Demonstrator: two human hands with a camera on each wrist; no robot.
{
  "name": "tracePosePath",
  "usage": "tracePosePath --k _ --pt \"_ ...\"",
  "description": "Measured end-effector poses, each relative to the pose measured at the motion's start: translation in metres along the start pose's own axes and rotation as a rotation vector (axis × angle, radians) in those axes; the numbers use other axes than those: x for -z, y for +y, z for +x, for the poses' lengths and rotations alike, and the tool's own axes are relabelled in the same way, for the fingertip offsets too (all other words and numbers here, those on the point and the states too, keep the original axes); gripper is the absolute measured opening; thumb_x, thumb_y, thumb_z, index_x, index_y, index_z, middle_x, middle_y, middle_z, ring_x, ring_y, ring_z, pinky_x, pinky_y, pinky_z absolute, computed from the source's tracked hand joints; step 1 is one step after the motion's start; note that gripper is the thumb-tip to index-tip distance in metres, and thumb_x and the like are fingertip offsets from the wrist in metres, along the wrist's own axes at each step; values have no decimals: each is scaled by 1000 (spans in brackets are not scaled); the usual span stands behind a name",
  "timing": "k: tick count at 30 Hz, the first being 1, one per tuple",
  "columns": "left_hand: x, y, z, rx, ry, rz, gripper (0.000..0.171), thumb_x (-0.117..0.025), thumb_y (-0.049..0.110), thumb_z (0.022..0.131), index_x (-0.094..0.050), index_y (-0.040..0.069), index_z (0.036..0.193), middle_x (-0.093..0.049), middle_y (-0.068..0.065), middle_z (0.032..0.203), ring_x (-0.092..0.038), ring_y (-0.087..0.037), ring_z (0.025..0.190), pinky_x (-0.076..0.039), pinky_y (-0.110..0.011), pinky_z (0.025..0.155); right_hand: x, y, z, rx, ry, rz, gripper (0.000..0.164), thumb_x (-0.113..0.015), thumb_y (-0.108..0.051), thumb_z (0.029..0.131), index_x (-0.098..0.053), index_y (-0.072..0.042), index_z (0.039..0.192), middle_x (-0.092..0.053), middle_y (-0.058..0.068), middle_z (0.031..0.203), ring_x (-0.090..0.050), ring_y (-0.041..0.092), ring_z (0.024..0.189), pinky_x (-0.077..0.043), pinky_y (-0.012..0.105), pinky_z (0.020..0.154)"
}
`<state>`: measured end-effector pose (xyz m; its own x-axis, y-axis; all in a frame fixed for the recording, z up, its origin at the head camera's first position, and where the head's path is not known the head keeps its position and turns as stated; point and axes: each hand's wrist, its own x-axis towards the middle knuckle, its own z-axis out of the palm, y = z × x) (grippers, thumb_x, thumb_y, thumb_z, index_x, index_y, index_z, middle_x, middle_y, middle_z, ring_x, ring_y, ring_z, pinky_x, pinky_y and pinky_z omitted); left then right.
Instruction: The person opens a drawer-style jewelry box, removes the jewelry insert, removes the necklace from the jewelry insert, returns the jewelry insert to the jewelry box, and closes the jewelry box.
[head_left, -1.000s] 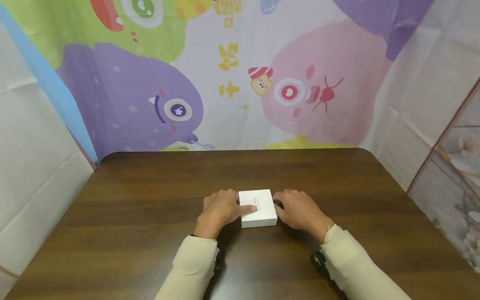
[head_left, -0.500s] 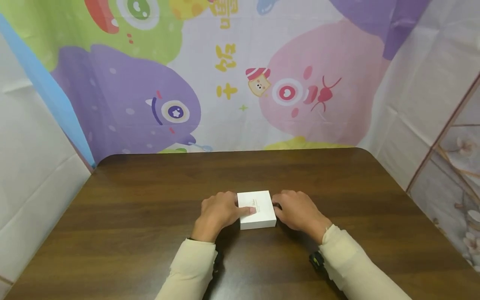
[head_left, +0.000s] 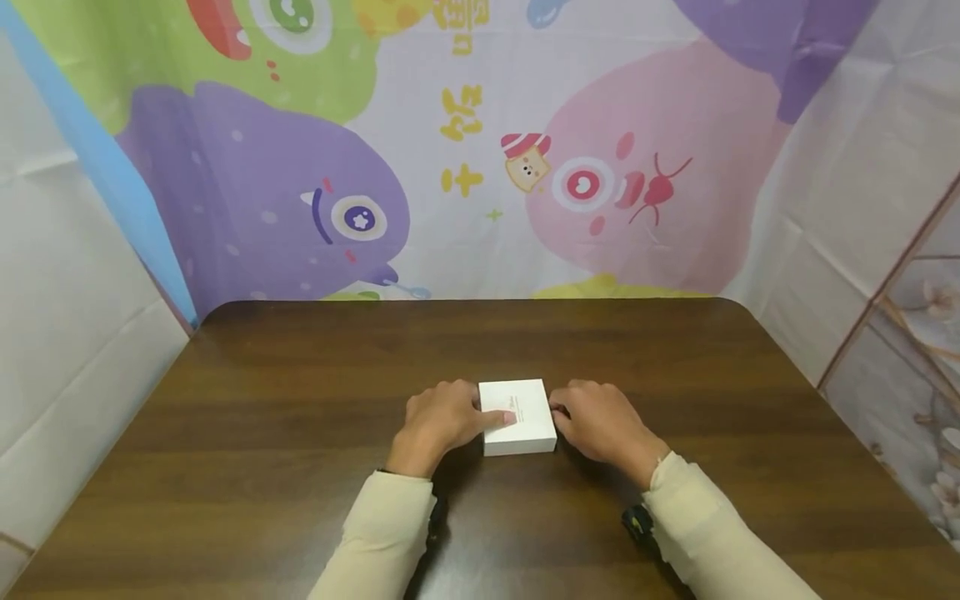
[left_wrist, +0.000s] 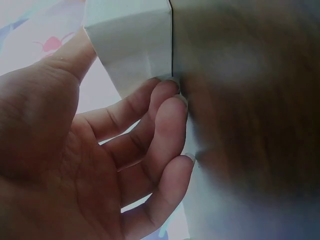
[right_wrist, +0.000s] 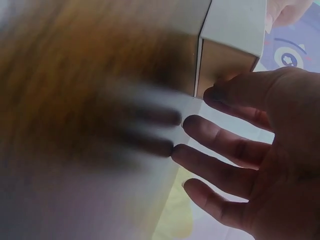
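Small white box [head_left: 531, 423] sitting flat on the wooden tabletop [head_left: 300, 375], roughly midway between the left and right edges, maybe a touch toward the right one, and well apart from the far edge. Near edge isn't in the shot. I'd guess it's there because both arms reach it comfortably without stretching.

Left hand [head_left: 438, 421] has the real grip: thumb laid over the box's top, fingers bent down along its left side, so it's pinching the box between thumb and fingers. Looks to me like that's for steadying, since thumb on top plus fingers at the side should stop it sliding or tipping while the other hand works.

Right hand [head_left: 606, 423] is at the opposite side, index and thumb close together by the lower part of that face, other fingers loosely bent and a bit apart. Can't tell if that grip is pinching anything or just touching the side. Being down low there probably keeps it out of the left thumb's way.
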<state>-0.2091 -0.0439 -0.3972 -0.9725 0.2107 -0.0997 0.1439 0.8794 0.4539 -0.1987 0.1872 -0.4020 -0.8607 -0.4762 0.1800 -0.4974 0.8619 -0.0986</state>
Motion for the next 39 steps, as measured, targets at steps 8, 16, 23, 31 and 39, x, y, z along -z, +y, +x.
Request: tracePosePath --k 8,16,23,31,39 --pt "3 0 3 -1 4 13 51 -71 70 79 -64 20 76 -59 3 66 -52 -17 63 -39 -40 65 2 1 3 -44 -1 0 8 -67 -14 94 -71 -16 87 -58 -4 73 -51 13 66 -46 37 63" --pt "0 3 0 2 -31 25 51 -69 71 80 -64 21 74 -59 3 68 -54 -18 64 -40 -42 68 0 3 -3 -59 -45 23 16 -65 -13 94 -66 -20 79 -53 -6 72 -49 13 66 -44 38 63" --pt "-2 6 0 16 -57 -3 49 -70 68 81 -65 20 80 -60 4 70 -55 -18 66 -41 -43 71 1 5 -7 -83 -61 35 9 -67 -13 94 -74 -18 90 -66 -5 81 -63 17 77 -51 43 70" --pt "-2 6 0 23 -63 -28 47 -70 64 84 -67 18 87 -61 5 72 -55 -17 68 -41 -43 74 5 7 -1 -60 -75 51 9 -68 -14 93 -74 -18 87 -68 -7 81 -61 13 73 -50 43 67" --pt "-1 4 0 20 -57 -35 46 -69 63 86 -69 18 88 -61 4 72 -55 -18 68 -41 -44 73 8 9 1 -81 -87 65 8 -70 -14 92 -73 -18 85 -66 -5 80 -61 15 75 -51 43 70"
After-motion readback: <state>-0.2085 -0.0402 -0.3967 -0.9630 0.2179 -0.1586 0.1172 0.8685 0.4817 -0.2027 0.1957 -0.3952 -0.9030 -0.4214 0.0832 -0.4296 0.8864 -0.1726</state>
